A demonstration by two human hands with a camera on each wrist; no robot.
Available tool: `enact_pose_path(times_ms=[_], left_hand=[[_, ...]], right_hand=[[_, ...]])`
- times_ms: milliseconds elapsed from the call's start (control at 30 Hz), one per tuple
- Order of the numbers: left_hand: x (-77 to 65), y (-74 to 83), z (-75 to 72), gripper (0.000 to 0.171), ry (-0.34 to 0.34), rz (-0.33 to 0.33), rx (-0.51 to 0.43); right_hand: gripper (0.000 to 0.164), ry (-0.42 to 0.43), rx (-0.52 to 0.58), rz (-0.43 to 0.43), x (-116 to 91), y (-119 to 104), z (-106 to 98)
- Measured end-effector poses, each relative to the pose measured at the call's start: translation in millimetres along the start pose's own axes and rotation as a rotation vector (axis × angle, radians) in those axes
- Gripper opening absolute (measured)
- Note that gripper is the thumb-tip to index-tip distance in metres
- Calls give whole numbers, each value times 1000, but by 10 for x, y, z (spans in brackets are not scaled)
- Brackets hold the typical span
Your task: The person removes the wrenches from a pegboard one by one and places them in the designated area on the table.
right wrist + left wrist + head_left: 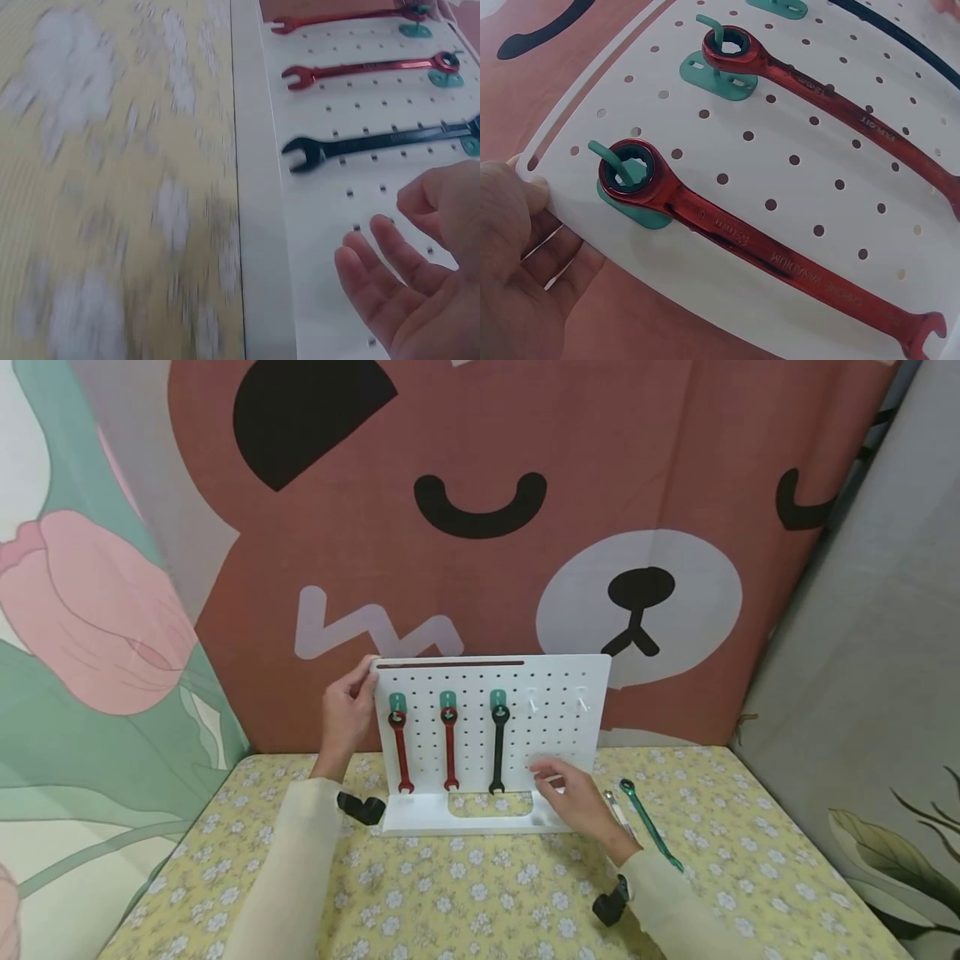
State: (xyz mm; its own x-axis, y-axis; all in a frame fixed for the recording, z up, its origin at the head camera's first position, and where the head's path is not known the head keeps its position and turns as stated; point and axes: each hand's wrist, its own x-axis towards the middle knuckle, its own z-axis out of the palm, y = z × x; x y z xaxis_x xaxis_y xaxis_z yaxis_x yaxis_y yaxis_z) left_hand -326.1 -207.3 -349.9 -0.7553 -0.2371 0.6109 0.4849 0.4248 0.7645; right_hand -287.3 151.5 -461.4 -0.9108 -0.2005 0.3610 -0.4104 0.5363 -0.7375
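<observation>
My left hand pinches the upper left edge of a white pegboard, thumb in front and fingers behind, as the left wrist view shows. Beside it a red combination wrench hangs by its ring end on a green hook. A second red wrench and a black wrench hang to its right on green hooks too. My right hand is at the board's lower right, fingers loosely bent and holding nothing. Whether it touches the board I cannot tell.
Two clear hooks on the board's right side carry nothing. On the flowered tablecloth, right of the board, lie a green wrench and a silver wrench, partly hidden by my right hand. A printed curtain hangs behind.
</observation>
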Motion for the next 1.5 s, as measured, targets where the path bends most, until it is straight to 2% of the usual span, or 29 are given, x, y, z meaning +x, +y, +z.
enact_pose_path(times_ms=[200,400,600,767,933,1100,1267,1500], left_hand=[[-3,-1,-9,37,-6,-23,8],[-12,-13,-6,39,-17,-42,11],[-21,10,-15,38,-28,-16,-13],[-19,15,-10,38,-33,-20,-17],[-17,16,-1,38,-31,-23,-16],[-21,8,0,38,-29,-28,-14],[-23,9,1,38,-22,-24,-14],[-23,11,8,39,-24,-32,-14]], right_hand=[[32,16,71,-35,114,-105,202],[35,-12,143,-3,181,-183,316],[34,-12,169,12,214,-235,392],[28,2,203,9,243,-247,443],[18,0,247,2,253,-269,468],[16,-15,319,66,228,-328,470],[16,-46,365,94,188,-381,438],[22,-97,401,83,121,-416,363]])
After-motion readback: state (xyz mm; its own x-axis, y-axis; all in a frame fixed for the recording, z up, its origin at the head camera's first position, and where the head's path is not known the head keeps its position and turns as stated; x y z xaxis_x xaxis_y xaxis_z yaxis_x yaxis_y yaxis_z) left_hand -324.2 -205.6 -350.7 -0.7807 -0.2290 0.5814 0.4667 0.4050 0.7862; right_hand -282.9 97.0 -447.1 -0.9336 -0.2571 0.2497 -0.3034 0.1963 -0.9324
